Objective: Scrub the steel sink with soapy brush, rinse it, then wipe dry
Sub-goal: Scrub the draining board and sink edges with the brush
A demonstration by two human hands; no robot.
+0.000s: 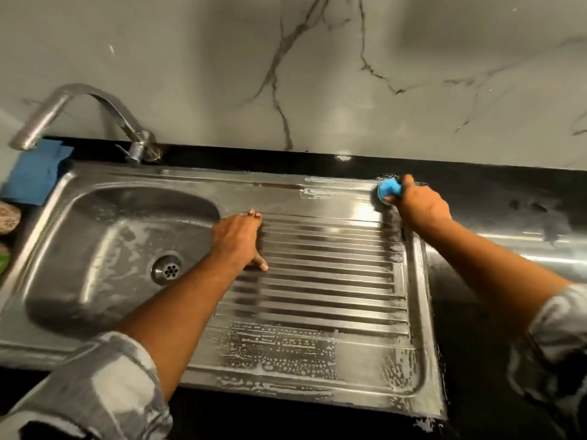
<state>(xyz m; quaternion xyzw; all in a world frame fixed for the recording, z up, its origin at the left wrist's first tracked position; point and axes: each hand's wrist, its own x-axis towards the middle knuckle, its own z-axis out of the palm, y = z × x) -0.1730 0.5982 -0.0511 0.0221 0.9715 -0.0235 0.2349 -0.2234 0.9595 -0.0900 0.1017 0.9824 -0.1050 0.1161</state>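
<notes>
No text, label, brand, number or sign can be read in this view. The steel sink, the tap, the blue brush and the blue cloth all show unmarked surfaces. The dark lines on the wall are marble veins, not writing.

Dim, glare on steel, blurred wide-angle edges
</notes>
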